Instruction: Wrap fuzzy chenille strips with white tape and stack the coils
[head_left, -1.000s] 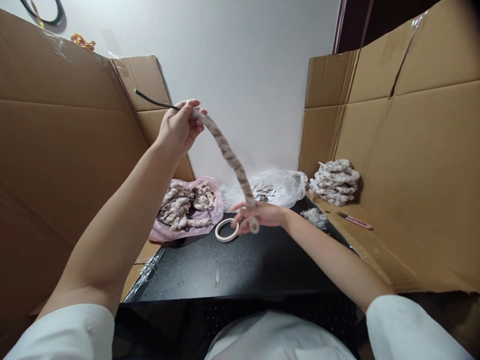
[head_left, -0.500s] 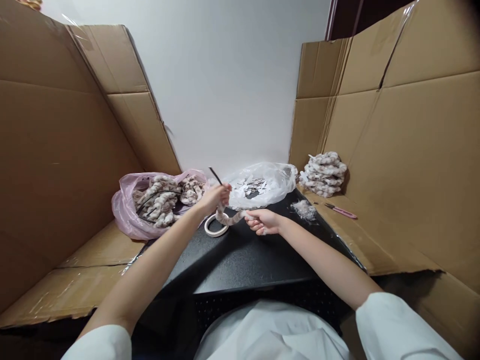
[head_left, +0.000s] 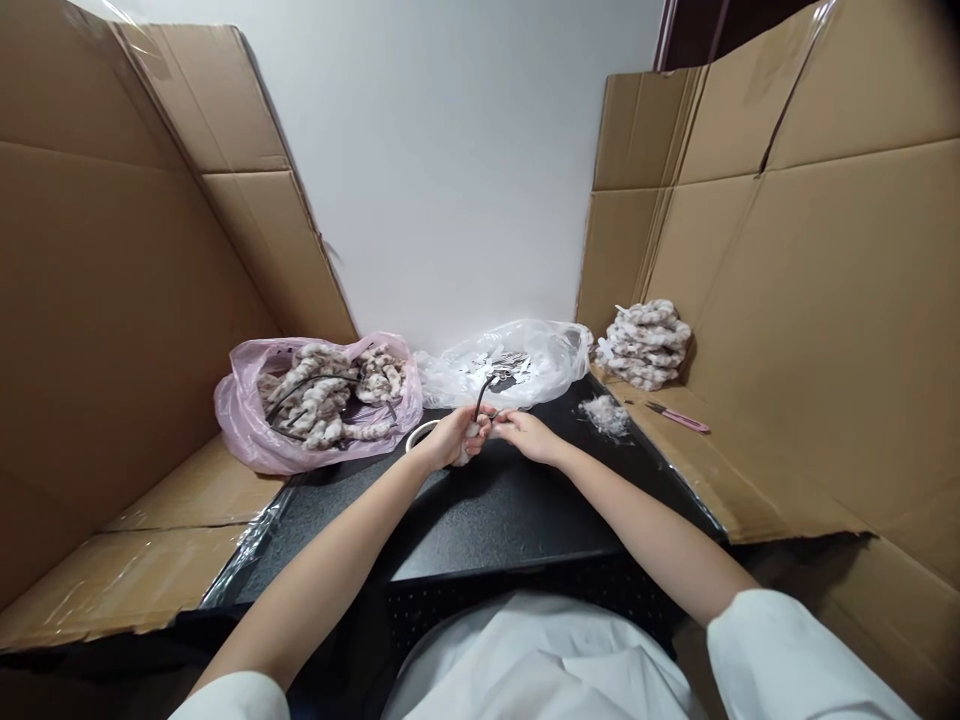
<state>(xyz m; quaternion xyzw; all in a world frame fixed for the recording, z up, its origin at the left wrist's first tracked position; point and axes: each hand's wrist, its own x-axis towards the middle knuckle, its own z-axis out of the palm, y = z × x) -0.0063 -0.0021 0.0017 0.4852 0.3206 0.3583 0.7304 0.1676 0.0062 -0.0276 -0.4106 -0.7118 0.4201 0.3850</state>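
Observation:
My left hand (head_left: 448, 440) is closed around a fluffy white-and-brown plush strip (head_left: 462, 458), held just above the black table. A thin black cord (head_left: 482, 396) sticks up out of that grip. Close beside it, my right hand (head_left: 531, 437) pinches a thin dark end at the fingertips, which looks like cord too, though the fingers cover most of it. A roll of white tape (head_left: 414, 434) lies on the table, partly behind my left hand.
A pink plastic bag (head_left: 236, 400) with several plush strips and black cords stands left. Behind my hands lies a clear bag (head_left: 559, 350) of small tags. At right are stacked plush rings (head_left: 646, 345), loose fluff (head_left: 606, 417) and pink-handled snips (head_left: 681, 418). Cardboard walls (head_left: 840, 330) flank the table.
My hands have come together. The left has turned and moved right and down, its cord now upright; the right has left the plush end and pinches a thin dark end.

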